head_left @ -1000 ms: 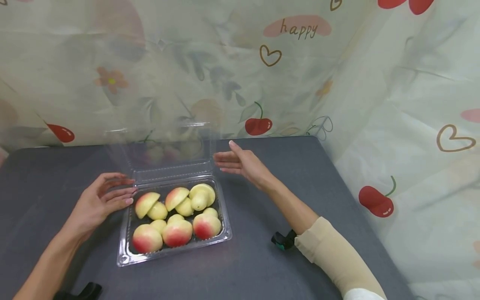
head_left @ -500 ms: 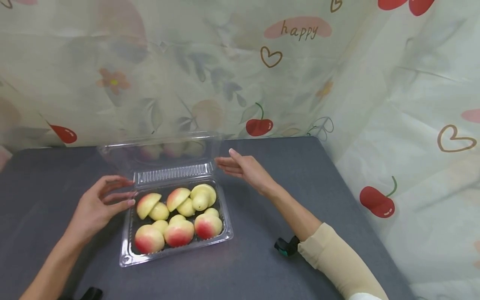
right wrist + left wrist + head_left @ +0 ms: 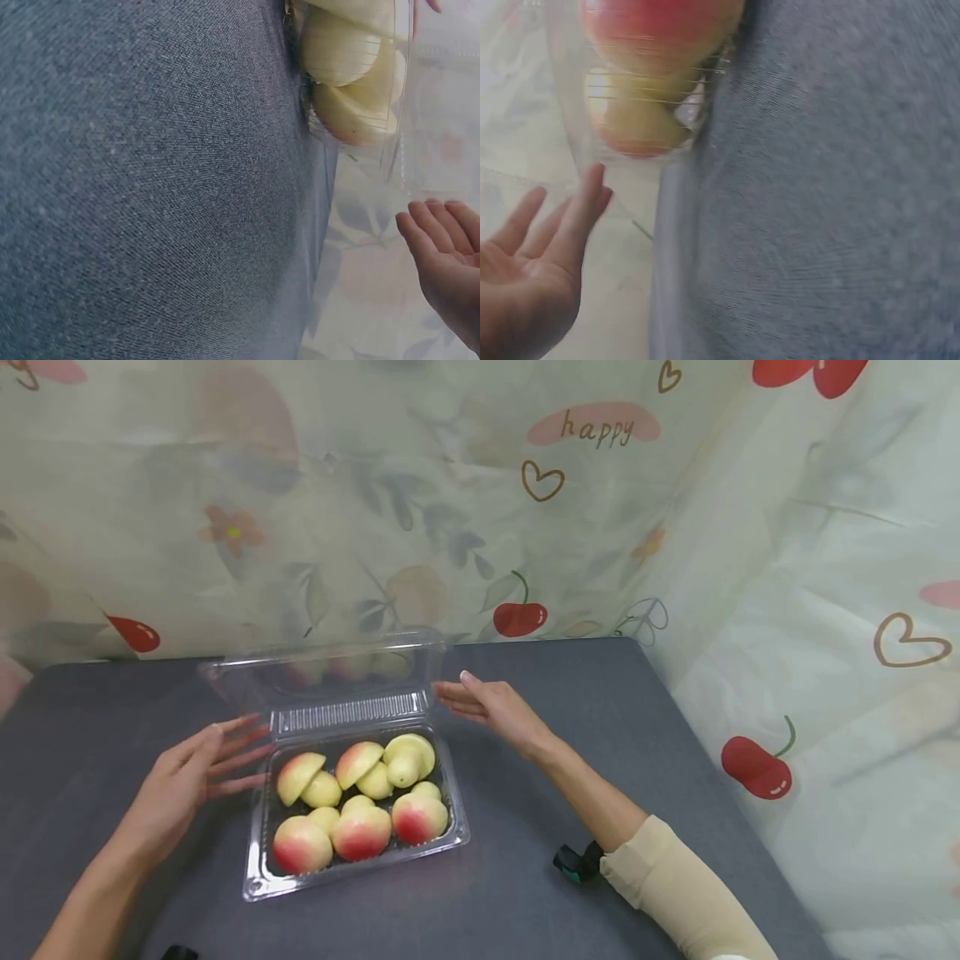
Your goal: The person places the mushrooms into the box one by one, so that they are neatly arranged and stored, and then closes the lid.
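A clear plastic box [image 3: 360, 864] lies on the table with its lid [image 3: 352, 656] raised and leaning back on the ribbed hinge. Inside sit several mushroom-shaped pieces [image 3: 362, 833], pale yellow with red-blushed caps, in two rows. My left hand [image 3: 180, 777] is at the box's left back corner, fingers spread and straight, the tips right at the rim. On the other side, my right hand [image 3: 491, 706] has its fingers extended toward the lid's right edge near the hinge, thumb up. Neither hand holds anything. Both wrist views show box, pieces and straight fingers from the side.
The dark grey table [image 3: 570, 693] ends at a patterned cloth [image 3: 390, 493] hung behind, and another cloth [image 3: 847, 635] hangs along the right. A black wrist device [image 3: 579, 863] is by the right sleeve [image 3: 675, 885].
The lid has swung further back and lower. My left fingers have straightened and spread, with the thumb lifted off the box edge. My right hand stays beside the hinge.
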`<state>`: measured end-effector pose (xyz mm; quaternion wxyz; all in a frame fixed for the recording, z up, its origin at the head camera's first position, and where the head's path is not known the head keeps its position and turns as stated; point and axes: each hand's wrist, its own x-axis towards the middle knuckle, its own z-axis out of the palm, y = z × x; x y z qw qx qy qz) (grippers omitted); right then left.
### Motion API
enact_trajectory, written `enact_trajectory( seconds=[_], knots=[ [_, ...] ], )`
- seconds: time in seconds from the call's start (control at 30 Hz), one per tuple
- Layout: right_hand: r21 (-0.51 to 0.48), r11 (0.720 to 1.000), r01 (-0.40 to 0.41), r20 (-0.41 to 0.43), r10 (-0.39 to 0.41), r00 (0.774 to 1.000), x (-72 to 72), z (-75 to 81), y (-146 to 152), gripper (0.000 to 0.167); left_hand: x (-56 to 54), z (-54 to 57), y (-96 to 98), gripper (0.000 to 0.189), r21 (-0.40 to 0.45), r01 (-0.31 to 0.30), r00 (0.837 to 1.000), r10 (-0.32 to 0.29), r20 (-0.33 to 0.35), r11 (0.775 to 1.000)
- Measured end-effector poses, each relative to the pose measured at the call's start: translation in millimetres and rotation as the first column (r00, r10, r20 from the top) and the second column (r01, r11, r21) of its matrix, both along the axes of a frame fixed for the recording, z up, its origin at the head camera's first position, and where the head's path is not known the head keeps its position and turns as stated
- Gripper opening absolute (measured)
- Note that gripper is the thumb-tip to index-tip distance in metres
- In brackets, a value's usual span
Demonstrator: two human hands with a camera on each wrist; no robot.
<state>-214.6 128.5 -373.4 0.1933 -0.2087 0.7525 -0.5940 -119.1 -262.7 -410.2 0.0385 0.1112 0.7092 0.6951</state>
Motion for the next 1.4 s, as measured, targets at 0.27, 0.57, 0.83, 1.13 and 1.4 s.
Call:
enact_trajectory(
  seconds=[0.27, 0.57, 0.83, 1.13, 1.4],
  knots=[
    [-0.015, 1.000, 0.020, -0.024, -0.020, 0.999, 3.9, -2.5, -3.1, 0.071, 3.8, 9.7, -5.3, 0.065, 0.044, 0.051, 0.996, -0.054, 0.066, 0.998],
    [-0.005, 0.998, 0.068, -0.045, -0.068, 0.997, 12.0, -4.9, -6.1, 0.062, 8.8, 13.0, 0.2, 0.044, 0.075, -0.023, 0.992, 0.013, 0.122, 0.997],
    [0.029, 0.996, 0.082, -0.035, -0.081, 0.996, 16.2, -4.0, -5.5, 0.061, 8.9, 17.2, -0.9, 0.052, -0.017, -0.008, 0.985, 0.011, 0.174, 1.000],
    [0.067, 0.996, 0.052, 0.006, -0.053, 0.999, 21.6, -1.9, 3.3, 0.054, 10.2, 17.2, -3.9, 0.042, 0.051, 0.079, 0.971, -0.088, 0.223, 0.996],
    [0.121, 0.991, -0.056, -0.108, 0.069, 0.992, 21.6, -5.0, 15.9, 0.046, 9.9, 12.9, -9.4, 0.040, -0.056, 0.106, 0.957, -0.087, 0.277, 0.993]
  ],
)
